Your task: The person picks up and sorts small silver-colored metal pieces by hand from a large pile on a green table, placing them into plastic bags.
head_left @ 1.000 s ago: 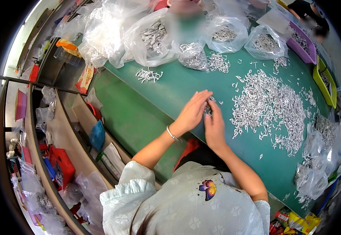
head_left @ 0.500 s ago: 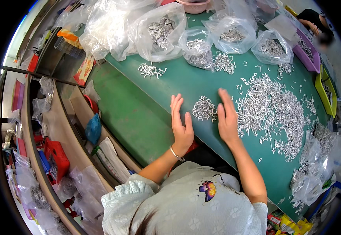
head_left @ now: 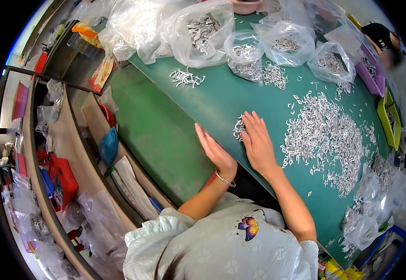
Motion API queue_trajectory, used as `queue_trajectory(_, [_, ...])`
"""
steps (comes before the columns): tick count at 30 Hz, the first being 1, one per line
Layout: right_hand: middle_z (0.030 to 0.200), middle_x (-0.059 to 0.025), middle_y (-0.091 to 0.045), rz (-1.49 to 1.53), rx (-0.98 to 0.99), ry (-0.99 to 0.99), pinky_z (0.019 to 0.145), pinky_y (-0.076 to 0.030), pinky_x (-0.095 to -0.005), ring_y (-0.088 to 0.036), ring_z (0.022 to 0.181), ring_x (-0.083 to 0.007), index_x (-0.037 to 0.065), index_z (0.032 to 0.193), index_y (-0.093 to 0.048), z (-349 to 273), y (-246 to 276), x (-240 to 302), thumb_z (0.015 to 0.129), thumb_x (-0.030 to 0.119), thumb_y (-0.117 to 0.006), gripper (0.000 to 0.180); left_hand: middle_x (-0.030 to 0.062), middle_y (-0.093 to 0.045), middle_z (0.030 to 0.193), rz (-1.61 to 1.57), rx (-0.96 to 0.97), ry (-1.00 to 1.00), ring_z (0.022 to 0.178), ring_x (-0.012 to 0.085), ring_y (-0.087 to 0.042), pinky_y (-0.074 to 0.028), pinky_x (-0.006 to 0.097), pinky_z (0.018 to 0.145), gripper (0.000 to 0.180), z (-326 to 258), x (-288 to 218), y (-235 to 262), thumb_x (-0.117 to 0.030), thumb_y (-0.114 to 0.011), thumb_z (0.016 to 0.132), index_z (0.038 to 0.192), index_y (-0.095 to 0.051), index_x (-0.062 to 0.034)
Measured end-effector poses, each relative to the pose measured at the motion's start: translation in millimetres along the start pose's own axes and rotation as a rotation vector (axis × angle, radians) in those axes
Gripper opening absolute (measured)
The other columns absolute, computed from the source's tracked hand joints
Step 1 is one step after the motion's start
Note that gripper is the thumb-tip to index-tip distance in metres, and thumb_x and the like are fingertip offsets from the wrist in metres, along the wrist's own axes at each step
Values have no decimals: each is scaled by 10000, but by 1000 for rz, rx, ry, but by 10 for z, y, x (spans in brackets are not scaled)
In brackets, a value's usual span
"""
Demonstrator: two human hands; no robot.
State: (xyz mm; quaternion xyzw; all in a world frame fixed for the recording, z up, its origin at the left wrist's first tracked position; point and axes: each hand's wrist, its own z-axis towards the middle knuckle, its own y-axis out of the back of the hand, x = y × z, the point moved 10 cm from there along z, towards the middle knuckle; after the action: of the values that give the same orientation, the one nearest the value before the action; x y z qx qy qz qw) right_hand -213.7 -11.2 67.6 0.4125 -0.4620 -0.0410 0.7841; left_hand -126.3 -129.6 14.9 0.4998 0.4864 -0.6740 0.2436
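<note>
My right hand [head_left: 259,147] lies flat with its fingers stretched out over a small pile of silvery curved metal pieces [head_left: 238,128]. It covers most of that pile, and only the left edge shows. At the near edge of the green tabletop [head_left: 203,100] is my left hand [head_left: 217,151], fingers straight and together, with nothing visible in it. To the right of my right hand spreads a large heap of similar small metal pieces [head_left: 322,135].
Longer curved pieces [head_left: 187,78] form a small group farther back. Clear plastic bags of metal parts [head_left: 245,60] line the far side. A purple tray [head_left: 371,77] and a yellow-green tray [head_left: 389,119] stand at right; shelves [head_left: 79,186] at left. Another person [head_left: 380,37] is far right.
My right hand has moved left and down onto the small pile. My left hand has dropped from beside the pile to the table's edge.
</note>
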Motion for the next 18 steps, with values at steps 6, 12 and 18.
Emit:
queue_trajectory(6, [1362,-210,-517,149,-76,-34,1129,-288,-465,-421,1333,-372,-61,1295,-513,88,69,17,983,151,-483,379,200,-59,1595,88,28,-72,1482,283,-76,-92,373,1196,578,-82,-29,-51,-232,-247,1043,1500,-78,79])
queue_trajectory(12, [1410,-208,-469,241,-86,-143,1143,-251,-472,-392,1357,-369,-55,1366,-443,-191,85,23,987,130,-455,422,205,-56,1594,105,21,-107,1485,288,-61,-87,380,1200,562,-99,-68,-49,-214,-227,1042,1495,-86,87])
queue_trajectory(18, [1496,-218,-349,-26,42,-90,1151,-222,-486,-306,1406,-382,-49,1432,-343,-289,-39,144,968,106,-458,502,207,-55,1593,151,46,-156,1484,297,-63,-83,392,1203,541,-122,-54,-25,-187,-215,1040,1493,-100,84])
